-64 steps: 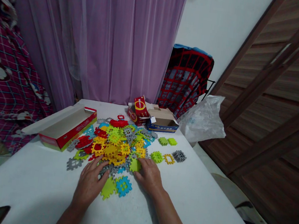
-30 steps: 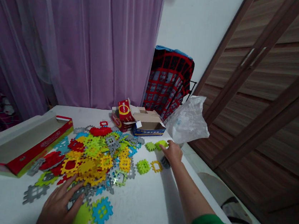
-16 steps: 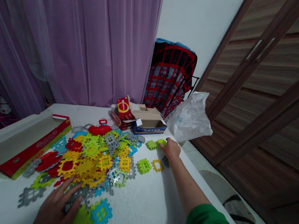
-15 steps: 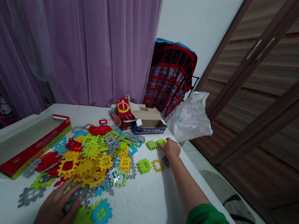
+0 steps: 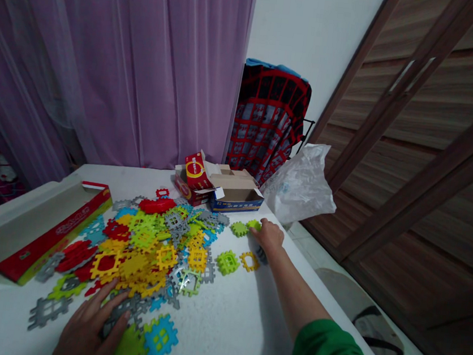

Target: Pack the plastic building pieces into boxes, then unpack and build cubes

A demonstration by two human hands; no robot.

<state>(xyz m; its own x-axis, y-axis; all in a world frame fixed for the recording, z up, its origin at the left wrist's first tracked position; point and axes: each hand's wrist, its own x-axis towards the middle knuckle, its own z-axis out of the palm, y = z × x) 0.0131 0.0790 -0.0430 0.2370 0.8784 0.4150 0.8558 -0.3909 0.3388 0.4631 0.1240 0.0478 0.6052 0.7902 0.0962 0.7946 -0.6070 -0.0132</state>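
Observation:
A heap of interlocking plastic tile pieces (image 5: 137, 263) in yellow, green, red, blue and grey lies on the white table. At the heap's near edge, my left hand (image 5: 91, 329) rests palm down with its fingers apart, over grey pieces. My right hand (image 5: 270, 237) reaches to the table's right side, its thumb and finger at a light green tile (image 5: 254, 224). Beside that tile lies another green tile (image 5: 239, 229). Nearer to me are a green window tile (image 5: 227, 262) and a yellow frame tile (image 5: 249, 261). A grey piece is partly hidden under my right wrist.
An open red-edged box lid (image 5: 59, 231) lies at the left. Small red boxes (image 5: 196, 173) and an open blue box (image 5: 237, 203) stand at the back. A clear plastic bag (image 5: 303, 188) hangs past the table's right edge, near a cloth-covered chair (image 5: 267, 112).
Almost nothing differs. The view has shifted very slightly; both hands and the tiles keep their places.

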